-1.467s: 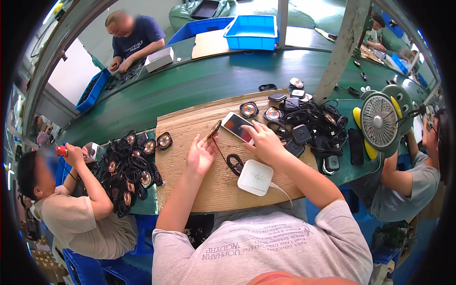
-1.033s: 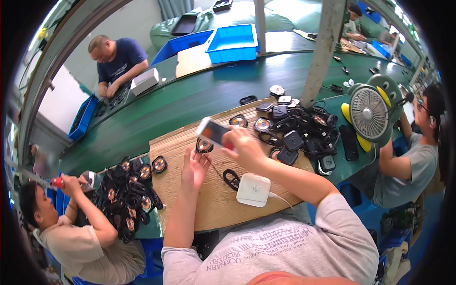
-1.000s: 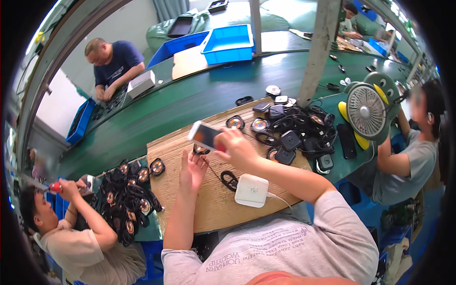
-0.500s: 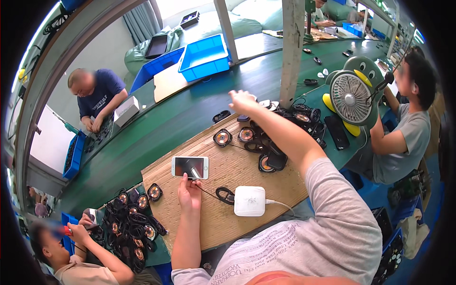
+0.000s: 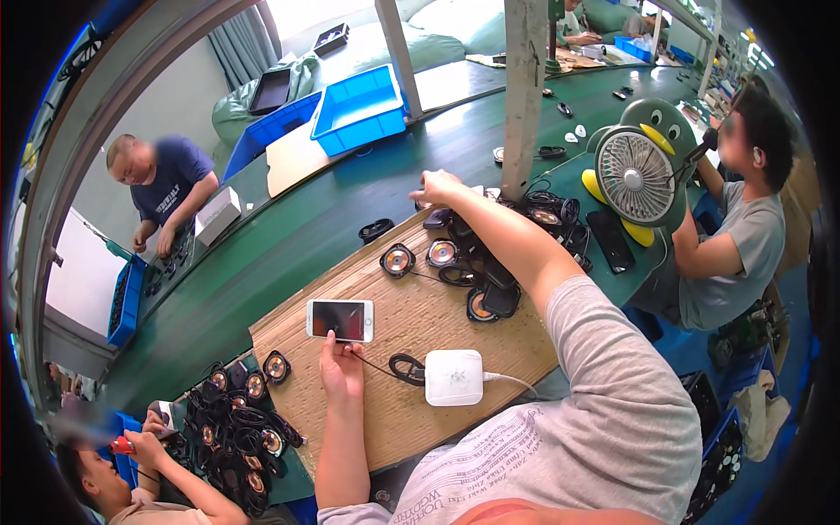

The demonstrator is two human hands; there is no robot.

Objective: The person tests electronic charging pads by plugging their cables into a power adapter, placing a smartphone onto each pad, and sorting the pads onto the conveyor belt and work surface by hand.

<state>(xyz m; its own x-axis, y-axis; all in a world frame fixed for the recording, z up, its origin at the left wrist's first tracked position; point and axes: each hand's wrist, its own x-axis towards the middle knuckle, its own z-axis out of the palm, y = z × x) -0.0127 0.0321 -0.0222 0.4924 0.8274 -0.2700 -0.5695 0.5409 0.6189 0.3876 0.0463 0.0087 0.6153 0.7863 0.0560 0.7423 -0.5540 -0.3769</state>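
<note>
My left hand (image 5: 341, 374) is closed on a white-framed smartphone (image 5: 339, 320) above the cardboard, with the thumb over its screen. From beside that hand a black cable runs to a coil (image 5: 406, 369) next to a white square box with rounded corners (image 5: 453, 378). A white cable leaves the box's other side. My right arm reaches far forward to the belt's edge. There my right hand (image 5: 440, 187) has its fingers bent and apart, just above dark devices (image 5: 436, 219); nothing shows in its grasp. Round copper-centred coil units (image 5: 397, 261) with black cables lie close by.
A cardboard sheet (image 5: 289, 328) covers my bench beside the green belt (image 5: 262, 262). More cabled units (image 5: 236, 420) are heaped at left. A post (image 5: 522, 96), a black phone (image 5: 610, 241) and a penguin-shaped fan (image 5: 643, 171) stand or lie at right. Co-workers sit on both sides.
The whole view has shifted slightly, so most things appear further left. My right hand's fingers are more bent and point lower. My left hand still holds the smartphone.
</note>
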